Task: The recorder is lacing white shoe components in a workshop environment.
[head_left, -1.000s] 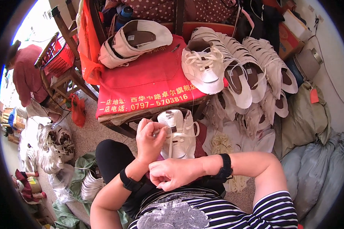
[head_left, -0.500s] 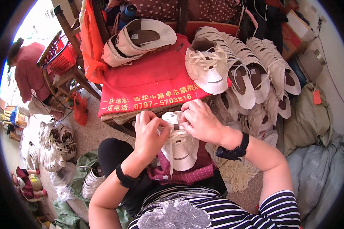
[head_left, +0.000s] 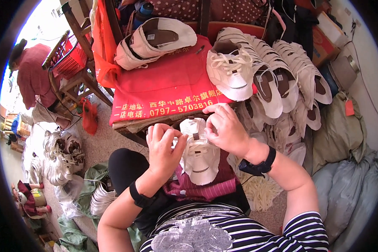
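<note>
A white shoe upper (head_left: 200, 166) rests on the maroon striped cloth (head_left: 185, 185) over my lap, its toe pointing toward me and its tongue (head_left: 192, 125) away. A cream shoelace (head_left: 197, 145) crosses it near the eyelets. At its left side my left hand (head_left: 166, 145) is closed in a pinch, a bit of white lace showing between the fingertips. My right hand (head_left: 227, 130) is raised by the tongue's right side, thumb and forefinger curled together. What lies in that pinch is too small to make out.
Ahead stands a table with a red cloth (head_left: 164, 88). It bears a laced white shoe (head_left: 231, 69), stacked unlaced uppers (head_left: 273, 71) and more uppers (head_left: 159, 38). Loose laces (head_left: 260, 193) lie on the floor at right. Another person (head_left: 33, 77) bends over at far left.
The lace end that hung over the shoe's toe is no longer there. My right hand has moved slightly right, away from the tongue; my left hand stays nearly in place.
</note>
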The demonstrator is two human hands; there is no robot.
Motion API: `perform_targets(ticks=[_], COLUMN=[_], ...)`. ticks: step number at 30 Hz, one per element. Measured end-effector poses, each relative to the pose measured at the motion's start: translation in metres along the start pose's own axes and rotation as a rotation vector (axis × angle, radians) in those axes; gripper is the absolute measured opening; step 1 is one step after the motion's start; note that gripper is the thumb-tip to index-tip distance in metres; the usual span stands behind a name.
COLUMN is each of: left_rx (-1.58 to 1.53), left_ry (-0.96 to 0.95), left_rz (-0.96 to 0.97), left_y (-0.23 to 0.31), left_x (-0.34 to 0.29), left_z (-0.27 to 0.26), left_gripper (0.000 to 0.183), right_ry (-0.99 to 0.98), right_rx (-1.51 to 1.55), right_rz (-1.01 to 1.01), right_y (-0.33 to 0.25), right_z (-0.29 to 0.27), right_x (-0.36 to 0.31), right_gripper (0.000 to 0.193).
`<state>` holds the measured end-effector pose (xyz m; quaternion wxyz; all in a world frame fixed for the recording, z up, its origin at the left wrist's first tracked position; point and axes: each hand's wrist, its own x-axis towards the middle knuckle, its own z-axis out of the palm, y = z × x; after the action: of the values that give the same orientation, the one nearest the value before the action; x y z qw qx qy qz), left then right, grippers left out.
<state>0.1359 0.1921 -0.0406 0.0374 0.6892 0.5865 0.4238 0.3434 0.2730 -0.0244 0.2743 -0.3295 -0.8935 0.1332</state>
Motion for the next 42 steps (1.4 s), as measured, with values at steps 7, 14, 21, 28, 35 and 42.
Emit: perform_targets(ticks=[7, 14, 21, 28, 35, 42], left_rx=[0.059, 0.023, 0.182, -0.223, -0.068, -0.343], left_ry=[-0.162, -0.005, 0.161, -0.202, -0.553, -0.794], left_rz=[-0.030, 0.026, -0.214, 0.043, 0.147, 0.114], left_y=[0.008, -0.027, -0.097, -0.022, -0.025, -0.023], left_x=[-0.003, 0.001, 0.006, -0.022, -0.034, -0.017], left_z=[0.012, -0.020, -0.089, -0.044, -0.033, -0.050], left_gripper=[0.017, 0.014, 0.013, 0.019, 0.020, 0.018], right_ry=[-0.191, 0.106, 0.291, 0.131, -0.160, -0.102], right_rx=[0.154, -0.245, -0.587, -0.041, -0.078, -0.081], right_rz=[0.108, -0.077, 0.386, 0.107, -0.093, -0.016], right_y=[0.002, -0.003, 0.083, 0.013, -0.003, -0.007], right_z=[0.016, -0.015, -0.094, -0.039, -0.010, -0.014], right_x=[0.002, -0.003, -0.072, -0.030, 0.001, -0.007], right_gripper=[0.014, 0.012, 0.014, 0.012, 0.015, 0.011])
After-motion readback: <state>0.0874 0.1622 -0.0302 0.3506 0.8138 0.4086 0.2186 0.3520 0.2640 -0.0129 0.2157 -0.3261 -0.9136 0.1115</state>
